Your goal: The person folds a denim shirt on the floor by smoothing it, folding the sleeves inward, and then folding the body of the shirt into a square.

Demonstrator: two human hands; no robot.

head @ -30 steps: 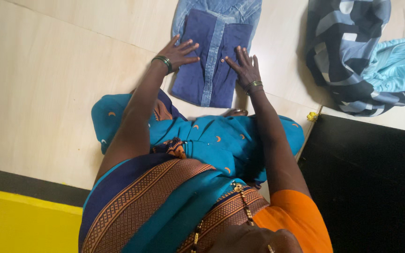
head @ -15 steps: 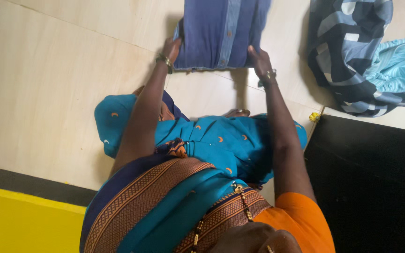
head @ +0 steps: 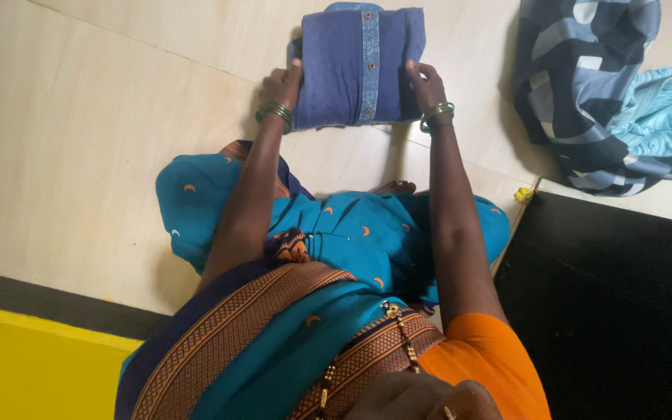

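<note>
A folded blue denim shirt (head: 358, 66) with a lighter button strip lies on the pale tiled floor (head: 103, 140) in front of me. My left hand (head: 283, 84) grips its left edge. My right hand (head: 427, 84) grips its right edge. Both wrists wear green bangles. I sit on the floor, and my teal and brown sari (head: 305, 264) fills the lower middle of the view.
A heap of other clothes lies at the upper right: a dark blue checked cloth (head: 577, 85) and a light teal striped cloth (head: 663, 109). A black mat (head: 616, 311) covers the lower right. A yellow band (head: 33, 365) runs along the lower left.
Both hands pressed flat on the half-folded shirt, then gripped its sides and lifted its near end over. The shirt is now a shorter, thicker bundle held at both sides.
</note>
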